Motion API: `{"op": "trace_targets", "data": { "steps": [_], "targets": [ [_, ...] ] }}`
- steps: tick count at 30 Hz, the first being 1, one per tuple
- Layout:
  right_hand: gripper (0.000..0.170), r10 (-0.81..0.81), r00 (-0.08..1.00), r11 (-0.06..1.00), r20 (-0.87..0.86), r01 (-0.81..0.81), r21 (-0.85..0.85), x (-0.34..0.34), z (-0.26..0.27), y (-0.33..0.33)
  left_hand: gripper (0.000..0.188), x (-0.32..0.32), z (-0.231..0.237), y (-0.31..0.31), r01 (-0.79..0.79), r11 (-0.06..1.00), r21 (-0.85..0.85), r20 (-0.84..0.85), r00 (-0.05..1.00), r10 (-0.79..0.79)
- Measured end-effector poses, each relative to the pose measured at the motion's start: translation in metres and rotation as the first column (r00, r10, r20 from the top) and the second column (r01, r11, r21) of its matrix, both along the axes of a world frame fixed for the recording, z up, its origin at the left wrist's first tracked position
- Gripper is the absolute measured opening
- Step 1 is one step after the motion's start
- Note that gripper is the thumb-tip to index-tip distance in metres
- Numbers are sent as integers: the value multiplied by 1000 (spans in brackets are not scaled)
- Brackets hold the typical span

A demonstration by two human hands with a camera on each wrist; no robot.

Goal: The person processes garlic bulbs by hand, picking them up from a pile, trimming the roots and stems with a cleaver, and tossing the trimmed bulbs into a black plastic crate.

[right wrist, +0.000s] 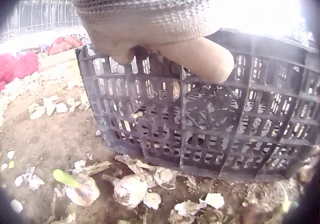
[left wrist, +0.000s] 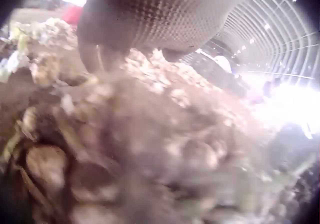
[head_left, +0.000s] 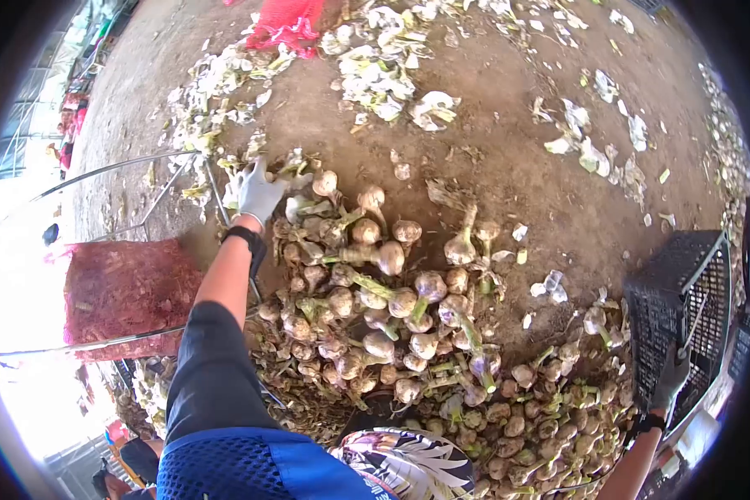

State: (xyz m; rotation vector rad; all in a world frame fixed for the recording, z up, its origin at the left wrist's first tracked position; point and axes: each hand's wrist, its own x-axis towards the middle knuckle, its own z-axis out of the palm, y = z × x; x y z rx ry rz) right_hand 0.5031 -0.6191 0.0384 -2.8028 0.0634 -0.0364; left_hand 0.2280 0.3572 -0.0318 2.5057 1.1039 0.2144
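My left hand (head_left: 260, 193), in a pale glove, reaches out over the far left edge of a heap of garlic bulbs (head_left: 367, 232). In the left wrist view the glove's fingers (left wrist: 92, 54) point down with a gap between them, just above the blurred heap. Loose stalks and peels lie around its fingertips. Off to the right, my gloved right hand (head_left: 672, 379) grips the side of a black plastic crate (right wrist: 210, 109). The thumb (right wrist: 207, 64) lies across the crate's slatted wall near the top; other fingers are hidden. The crate stands tilted on the ground beside the bulbs.
A red mesh sack (head_left: 129, 292) with a metal frame (head_left: 162, 196) stands at left. White peels (head_left: 375, 83) litter the dirt floor beyond the heap, with red netting (head_left: 287, 21) at the far edge. More bulbs (head_left: 525, 425) lie close to the person's front.
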Motion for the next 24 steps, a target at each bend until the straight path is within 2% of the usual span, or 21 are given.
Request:
{"op": "trace_targets", "data": {
  "steps": [2,3,4,5,6,7,8,10,11,12,13,14,16,17,19,21,22,23,24],
  "targets": [
    [27,58,988,992,145,-73,102,-1,5,22,55,15,25,-34,69,995,69,-319,947,-44],
    [27,39,990,996,138,-50,73,-4,12,35,53,8,20,-49,106,993,45,-376,923,-81],
    [26,19,991,998,131,-26,51,-5,15,43,51,-8,14,-67,203,976,-76,-263,940,-216],
    [26,44,992,998,121,-48,27,-3,10,30,47,-24,5,-93,191,981,13,-168,968,-187],
    [29,71,969,995,235,-86,57,-7,9,46,46,-30,30,-121,191,981,-43,-199,960,-196],
    [30,69,974,995,214,-82,52,-5,9,45,46,-42,34,-138,253,965,73,-159,958,-239],
    [32,63,979,996,193,-73,49,-6,9,42,48,-51,41,-148,221,970,-101,-189,953,-236],
    [44,-70,997,994,33,73,-81,-2,10,36,48,-58,72,-175,206,970,-126,-202,952,-229],
    [46,-42,994,991,104,55,-122,-4,12,45,48,-64,84,-179,268,955,-128,-237,927,-291],
    [47,-42,992,996,118,51,-77,-9,21,66,48,-65,97,-184,328,935,-133,-271,896,-352],
    [46,-57,995,993,83,65,-102,-10,30,77,43,-59,114,-190,310,938,-153,-376,860,-346],
    [46,-73,996,989,48,79,-126,-12,35,85,43,-56,119,-195,324,934,-153,-380,853,-358],
    [45,-42,995,992,87,51,-111,-16,37,92,34,-51,123,-205,502,863,54,-398,804,-442],
    [44,3,991,995,130,10,-98,-18,38,94,26,-15,133,-237,464,878,116,-92,886,-455],
    [44,-14,997,989,81,25,-145,-14,36,91,22,17,142,-282,533,846,4,159,835,-527],
    [43,-45,998,982,36,50,-182,-7,32,82,20,32,154,-327,716,698,17,332,654,-679],
    [43,-42,999,988,11,44,-150,-3,30,79,18,21,157,-349,738,662,-131,324,663,-675],
    [43,-44,999,992,-14,42,-122,-3,31,74,18,7,160,-371,794,584,-170,332,604,-725],
    [43,-50,999,990,-18,48,-132,-4,27,72,17,-7,151,-392,837,488,-247,417,547,-726]
  ]
}}
